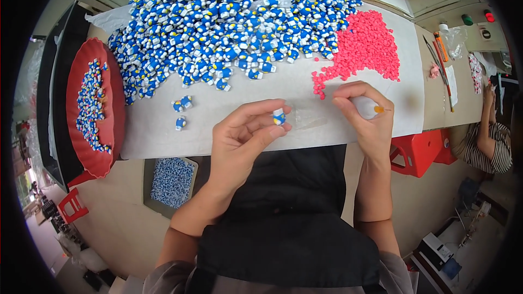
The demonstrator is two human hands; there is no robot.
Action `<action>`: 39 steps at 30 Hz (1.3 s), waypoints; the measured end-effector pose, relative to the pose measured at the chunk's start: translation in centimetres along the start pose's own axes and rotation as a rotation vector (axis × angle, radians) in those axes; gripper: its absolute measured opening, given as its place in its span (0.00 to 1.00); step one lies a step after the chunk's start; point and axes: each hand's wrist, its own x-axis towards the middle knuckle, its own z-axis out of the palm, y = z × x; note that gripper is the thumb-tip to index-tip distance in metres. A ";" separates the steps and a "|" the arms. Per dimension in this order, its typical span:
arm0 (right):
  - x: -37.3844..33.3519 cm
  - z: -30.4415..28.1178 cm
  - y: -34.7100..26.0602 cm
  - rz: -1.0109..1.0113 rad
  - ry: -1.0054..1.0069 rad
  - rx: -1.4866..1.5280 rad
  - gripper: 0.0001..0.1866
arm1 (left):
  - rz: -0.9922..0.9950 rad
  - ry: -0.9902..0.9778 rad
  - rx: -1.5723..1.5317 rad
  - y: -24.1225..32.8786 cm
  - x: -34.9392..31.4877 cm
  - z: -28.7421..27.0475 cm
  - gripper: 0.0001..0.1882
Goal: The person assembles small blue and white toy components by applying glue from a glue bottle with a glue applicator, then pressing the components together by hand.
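Near the front edge of the table, my left hand (235,136) pinches a small blue and white figurine (279,117) with a bit of yellow between thumb and fingers. My right hand (370,117) is curled round a small whitish bottle (366,110) with an orange needle tip pointing right. Its thumb and forefinger come together beside the pink pieces; whether they pinch a tiny piece is too small to tell. A heap of small pink pieces (370,46) lies beyond that hand. Left of my left hand, three loose figurines (181,123) rest on the white sheet.
A large pile of blue and white figurines (229,22) covers the table's back. At left stands a red scalloped basin (117,125) holding more. Below is a grey bin (152,198) of small blue and white pieces. Tools, including an orange marker (440,46), lie right. Another person (490,141) sits far right.
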 end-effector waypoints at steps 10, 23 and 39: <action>-1.6 3.5 -0.1 0.079 -0.196 0.600 0.05 | -0.039 -0.043 -0.032 -0.3 -0.3 0.4 0.16; -1.8 4.5 0.0 -0.024 -0.224 0.485 0.04 | -0.020 -0.122 0.040 0.0 -0.7 -0.5 0.15; -2.7 4.6 -1.6 -0.472 -0.063 -0.064 0.15 | -0.306 -0.117 -0.523 0.1 -1.4 0.0 0.14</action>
